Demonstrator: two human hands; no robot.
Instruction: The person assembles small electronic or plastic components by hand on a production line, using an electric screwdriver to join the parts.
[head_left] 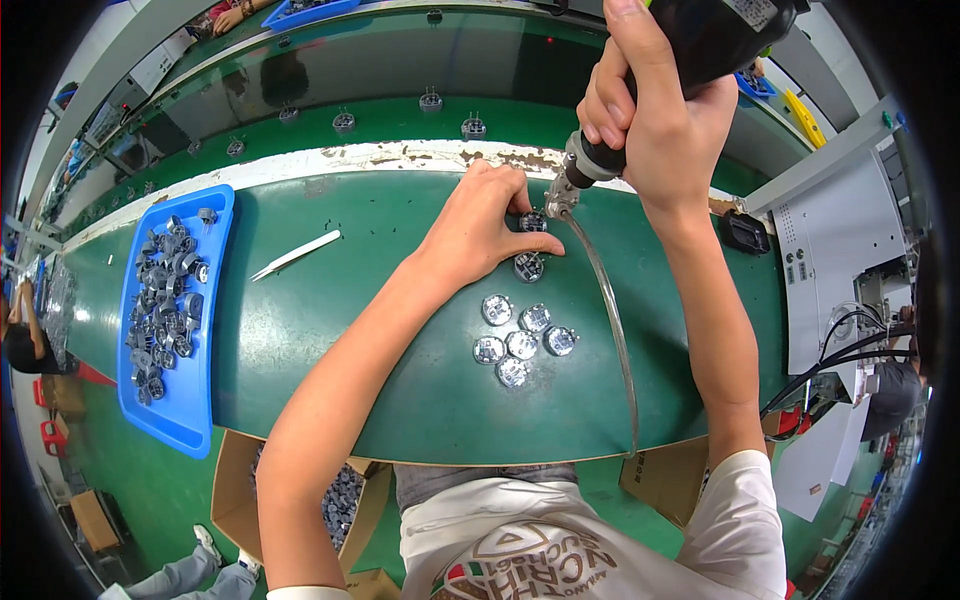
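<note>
My right hand (670, 125) grips a black electric screwdriver (715, 45) from above, its fingers wrapped round the body. The screwdriver's tip meets a small round grey component (533, 223) on the green worktop (430, 400). A clear tube (612, 310) runs from near the tip toward the front edge. My left hand (472, 222) is closed round that component, fingers behind it and thumb in front, partly covering it. Just below the thumb sits another round component (528, 267). Several more round components (521, 345) lie in a cluster nearer to me.
White tweezers (297, 254) lie to the left, beside a blue tray (180, 430) of loose components. Behind the white ledge, a belt (385, 120) carries spaced components with pins. A black box (745, 232) and grey machine panel (830, 260) stand right. Cardboard boxes (235, 490) sit below.
</note>
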